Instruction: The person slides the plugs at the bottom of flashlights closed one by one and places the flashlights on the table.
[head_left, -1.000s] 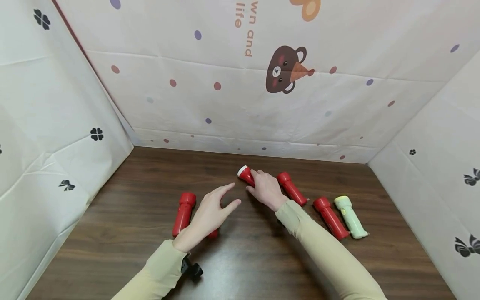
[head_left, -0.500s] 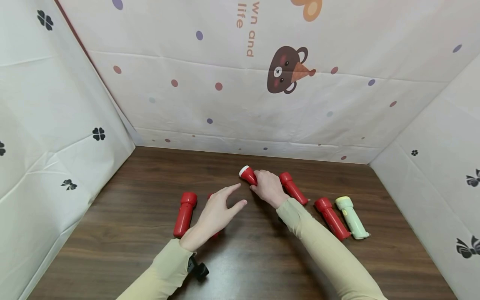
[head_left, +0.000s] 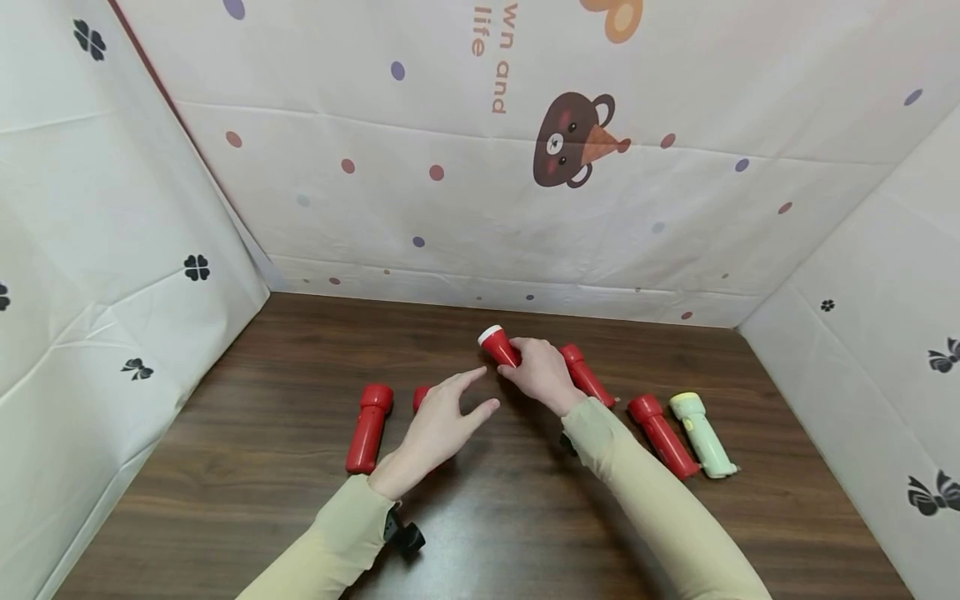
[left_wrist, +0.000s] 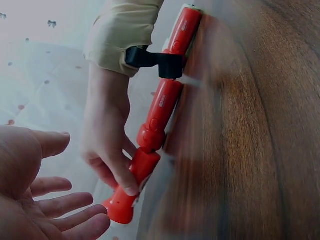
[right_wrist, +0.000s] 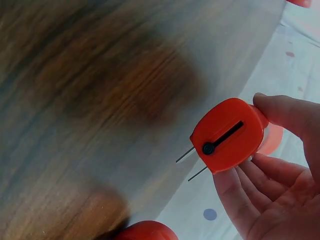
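My right hand (head_left: 542,371) grips a red flashlight (head_left: 500,346) with a white rim, near the back of the table. Its flat end, with a black slot and two thin metal prongs, faces the camera in the right wrist view, thumb on one side and fingers on the other. My left hand (head_left: 442,423) hovers with fingers spread and holds nothing; below it, a second red flashlight (head_left: 420,397) is mostly hidden. Left of that hand lies another red flashlight (head_left: 367,429). In the left wrist view, the held flashlight (left_wrist: 145,167) is pinched between the right thumb and fingers.
To the right of my right hand lie a red flashlight (head_left: 588,377), another red flashlight (head_left: 663,437) and a pale green flashlight (head_left: 703,435). The brown wooden table (head_left: 262,533) ends at a patterned white cloth wall (head_left: 337,208), with more cloth on both sides.
The right hand has shifted slightly right, and the flashlight in it has risen a little in view. My left hand has drifted right, uncovering the head of the flashlight beneath it.
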